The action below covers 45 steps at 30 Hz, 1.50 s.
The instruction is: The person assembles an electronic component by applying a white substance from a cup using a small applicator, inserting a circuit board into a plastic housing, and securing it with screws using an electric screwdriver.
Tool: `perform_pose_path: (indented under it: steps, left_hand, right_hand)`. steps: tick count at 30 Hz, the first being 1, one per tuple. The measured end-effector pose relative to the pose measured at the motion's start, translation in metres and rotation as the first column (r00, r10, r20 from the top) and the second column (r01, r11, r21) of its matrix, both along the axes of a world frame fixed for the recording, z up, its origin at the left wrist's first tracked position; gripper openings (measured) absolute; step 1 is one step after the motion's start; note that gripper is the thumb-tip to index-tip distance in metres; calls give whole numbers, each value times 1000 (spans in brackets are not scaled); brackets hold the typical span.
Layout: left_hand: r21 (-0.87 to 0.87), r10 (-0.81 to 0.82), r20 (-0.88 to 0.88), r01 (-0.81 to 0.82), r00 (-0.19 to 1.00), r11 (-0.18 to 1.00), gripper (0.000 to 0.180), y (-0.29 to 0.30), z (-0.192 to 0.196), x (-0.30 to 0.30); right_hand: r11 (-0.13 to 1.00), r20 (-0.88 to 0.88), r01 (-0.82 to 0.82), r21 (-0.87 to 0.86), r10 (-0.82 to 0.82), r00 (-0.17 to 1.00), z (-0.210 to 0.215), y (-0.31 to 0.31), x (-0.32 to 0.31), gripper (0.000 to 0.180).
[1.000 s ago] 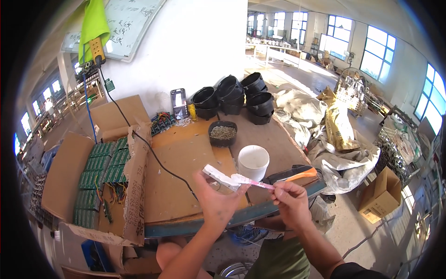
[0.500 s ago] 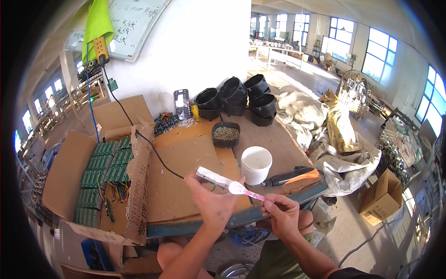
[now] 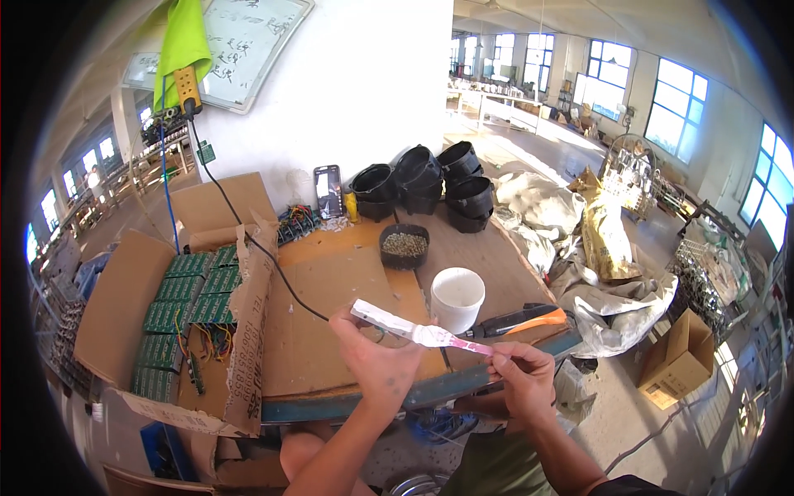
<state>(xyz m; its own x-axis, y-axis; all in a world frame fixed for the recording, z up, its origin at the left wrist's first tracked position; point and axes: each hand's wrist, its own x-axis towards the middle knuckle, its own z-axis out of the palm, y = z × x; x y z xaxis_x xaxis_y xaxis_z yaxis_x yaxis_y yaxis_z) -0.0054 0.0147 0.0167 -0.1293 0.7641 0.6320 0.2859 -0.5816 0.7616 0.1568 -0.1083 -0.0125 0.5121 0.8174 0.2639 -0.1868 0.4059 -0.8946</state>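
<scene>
My left hand (image 3: 376,361) grips the left end of a long, thin white strip (image 3: 405,327) held above the near edge of the wooden table (image 3: 331,289). My right hand (image 3: 521,376) pinches the strip's right end, which looks pinkish. The strip slopes down from left to right. Just behind it stands a white plastic cup (image 3: 457,298), and an orange-and-black powered hand tool (image 3: 521,320) lies to the cup's right. A black cable (image 3: 273,264) runs across the table toward my left hand.
An open cardboard box (image 3: 165,314) of green circuit boards sits at the left. A small black bowl (image 3: 404,245) of little pieces, stacked black tubs (image 3: 438,178) and a phone (image 3: 327,190) stand toward the wall. Sacks (image 3: 612,273) and a carton (image 3: 674,364) lie on the floor at right.
Both hands and the strip have shifted down and a little leftward in view; my right hand has dropped lower, so the strip now tilts down to the right.
</scene>
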Motion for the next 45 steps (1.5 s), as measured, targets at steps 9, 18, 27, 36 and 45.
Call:
perform_pose_path:
  steps: [9,18,27,36,45]
  left_hand:
    - [-200,-218,109,236,970,951,86,4,-1,-3]
    - [-447,-379,4,341,925,827,73,13,-5,-11]
    - [-623,-655,556,779,511,79,42,21,-5,-23]
    - [-774,-589,421,612,689,163,50,23,-4,-16]
    - [-527,-507,218,538,834,658,43,2,14,-25]
  right_hand:
    - [995,70,3,98,-10,998,19,12,6,13]
    - [996,116,85,-8,-83,990,16,25,11,14]
    - [957,456,254,-143,-164,875,59,73,84,17]
    - [966,817,242,-93,-65,573,46,99,115,16]
    - [585,423,807,80,-753,504,-43,-36,175,22]
